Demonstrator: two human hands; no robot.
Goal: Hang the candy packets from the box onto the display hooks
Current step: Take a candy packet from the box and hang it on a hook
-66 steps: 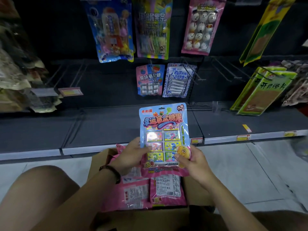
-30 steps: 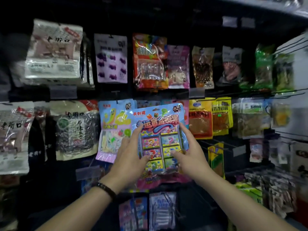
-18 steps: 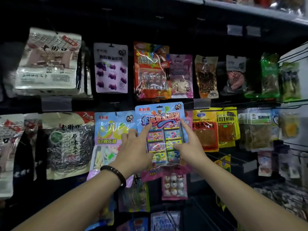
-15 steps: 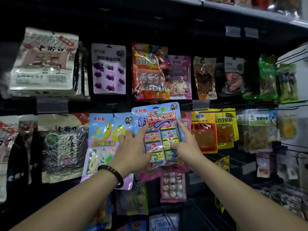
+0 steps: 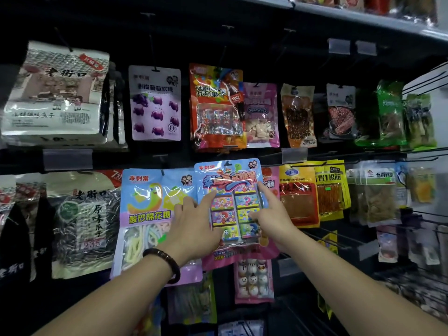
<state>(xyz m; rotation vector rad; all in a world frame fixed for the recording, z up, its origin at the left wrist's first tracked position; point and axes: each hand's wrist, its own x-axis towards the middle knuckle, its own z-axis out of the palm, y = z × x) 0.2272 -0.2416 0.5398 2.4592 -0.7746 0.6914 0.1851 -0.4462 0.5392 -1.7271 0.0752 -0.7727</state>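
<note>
At the dark rack (image 5: 254, 44), our left hand (image 5: 194, 226) and right hand (image 5: 271, 219) pinch both sides of a glossy blue plastic candy packet (image 5: 230, 202), probably light and floppy.

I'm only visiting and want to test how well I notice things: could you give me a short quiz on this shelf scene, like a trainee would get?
1. True or false: only one hand holds the blue candy packet.
2. Which packet hangs just above it? A) a green one B) the red cola-bottle packet C) a black one
3. Which wrist wears the dark bracelet?
Key: 1 false, the left hand and the right hand both hold it; 2 B; 3 the left.
</note>
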